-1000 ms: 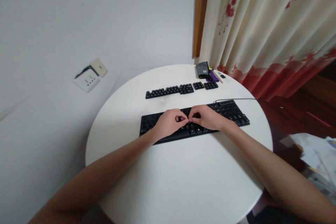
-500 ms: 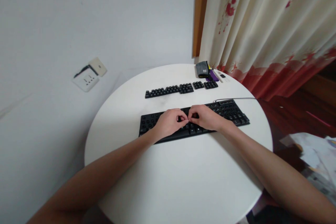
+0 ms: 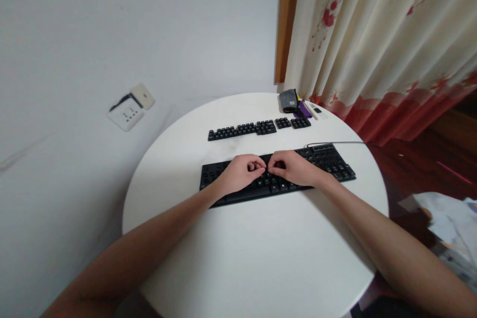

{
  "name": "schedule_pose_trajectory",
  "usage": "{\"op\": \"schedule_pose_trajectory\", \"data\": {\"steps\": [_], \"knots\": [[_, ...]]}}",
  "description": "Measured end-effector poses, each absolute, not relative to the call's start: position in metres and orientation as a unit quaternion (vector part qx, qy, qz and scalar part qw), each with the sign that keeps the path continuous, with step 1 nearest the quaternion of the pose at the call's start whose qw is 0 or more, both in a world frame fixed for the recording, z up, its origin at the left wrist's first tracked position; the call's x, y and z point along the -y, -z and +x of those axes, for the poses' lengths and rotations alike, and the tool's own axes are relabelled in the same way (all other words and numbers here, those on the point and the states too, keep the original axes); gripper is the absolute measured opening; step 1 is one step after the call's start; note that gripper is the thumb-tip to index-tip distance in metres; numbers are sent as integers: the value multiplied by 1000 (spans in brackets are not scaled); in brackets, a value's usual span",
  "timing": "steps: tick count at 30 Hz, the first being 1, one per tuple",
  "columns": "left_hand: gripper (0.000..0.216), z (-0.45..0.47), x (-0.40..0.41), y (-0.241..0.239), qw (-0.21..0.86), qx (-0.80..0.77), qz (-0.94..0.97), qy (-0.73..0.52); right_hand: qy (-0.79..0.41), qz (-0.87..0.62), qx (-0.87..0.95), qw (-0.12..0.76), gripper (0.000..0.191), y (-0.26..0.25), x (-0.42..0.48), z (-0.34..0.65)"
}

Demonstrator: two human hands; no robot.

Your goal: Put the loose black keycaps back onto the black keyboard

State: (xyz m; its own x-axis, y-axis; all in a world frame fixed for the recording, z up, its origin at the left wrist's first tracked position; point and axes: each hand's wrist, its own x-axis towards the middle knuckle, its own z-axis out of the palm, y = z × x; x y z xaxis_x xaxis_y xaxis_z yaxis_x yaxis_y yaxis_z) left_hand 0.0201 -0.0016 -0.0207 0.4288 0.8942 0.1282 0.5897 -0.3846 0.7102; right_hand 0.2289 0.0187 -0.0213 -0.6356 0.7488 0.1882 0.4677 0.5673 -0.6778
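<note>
A wall socket (image 3: 125, 114) sits on the wall at far left. A round white table (image 3: 261, 258) fills the middle, and a black keyboard (image 3: 213, 176) lies across it with its cable (image 3: 335, 143) running off to the right. The left hand (image 3: 240, 173) rests on the keyboard's middle, fingers curled in and thumb drawn against forefinger. The right hand (image 3: 294, 168) is just beside it in the same pose, and the 2 hands' fingertips almost meet. They may be pinching a key, but that is too small to tell. Behind the keyboard lies 1 row of loose keycaps (image 3: 242, 130). Further right, by the table's far rim, sit a grey pouch (image 3: 289, 101) and a purple item (image 3: 303, 109). A curtain (image 3: 372, 35) hangs at right.
</note>
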Motion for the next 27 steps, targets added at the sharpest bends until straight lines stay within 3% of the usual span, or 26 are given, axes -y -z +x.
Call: {"op": "schedule_pose_trajectory", "data": {"steps": [7,14,22,27], "knots": [[14,20,1,20,283,-458,805,-250,-279,-365,858,231,9,21,-17,228],[19,3,-8,10,350,-449,779,-264,-296,-359,850,248,14,20,-19,229],[17,1,-4,2,325,-459,810,-168,-284,-366,855,233,7,26,-18,227],[18,3,-3,7,289,-431,832,-194,-276,-363,858,237,8,24,-18,226]]}}
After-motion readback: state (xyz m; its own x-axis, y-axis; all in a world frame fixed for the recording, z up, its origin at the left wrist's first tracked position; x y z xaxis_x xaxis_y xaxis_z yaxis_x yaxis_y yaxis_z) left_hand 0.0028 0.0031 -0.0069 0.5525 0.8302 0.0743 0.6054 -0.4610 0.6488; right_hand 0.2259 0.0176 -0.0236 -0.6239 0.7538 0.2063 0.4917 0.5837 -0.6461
